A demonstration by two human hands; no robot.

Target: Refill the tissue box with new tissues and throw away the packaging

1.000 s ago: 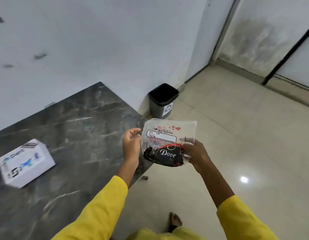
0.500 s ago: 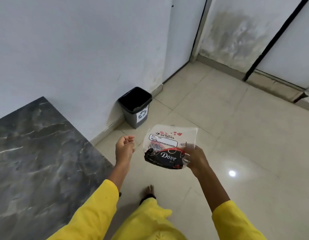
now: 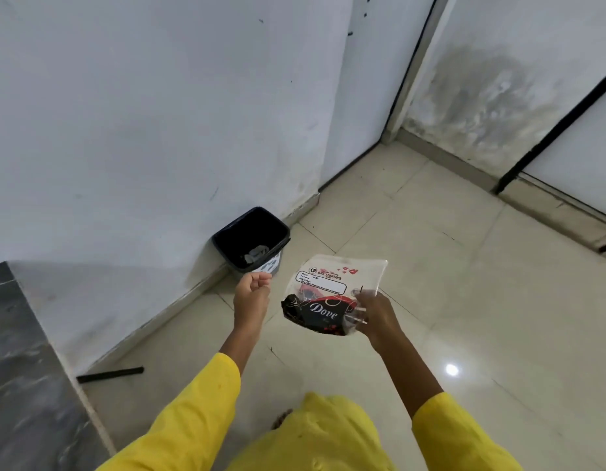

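an empty tissue wrapper (image 3: pixel 332 294) is being held up in the air over the tiled floor (image 3: pixel 464 283), pinched at its right edge by the fingers of the right hand (image 3: pixel 374 316). the wrapper is clear plastic with a white label near its top, small red marks beside that label, and a black and red band printed "dove" across its lower part. it is being kept nearly flat, its printed face turned up toward the camera.

the left hand (image 3: pixel 251 295) is being carried just left of the wrapper, apart from it, with the fingers curled loosely inward and nothing gripped in them. both arms are being shown in yellow sleeves (image 3: pixel 192 413), and yellow cloth is filling the bottom of the view below the wrapper.

a black bin (image 3: pixel 252 237) is being seen beyond the wrapper and up to its left, set on the floor against the white wall (image 3: pixel 141 130). the bin is standing open, with a pale crumpled scrap lying inside it and a white sticker showing on its front, partly hidden by the left hand.

a grey marble counter (image 3: pixel 26 368) is being cut off at the far left of the wrapper. a black stick (image 3: pixel 109 374) is lying on the floor between the counter and the left sleeve.
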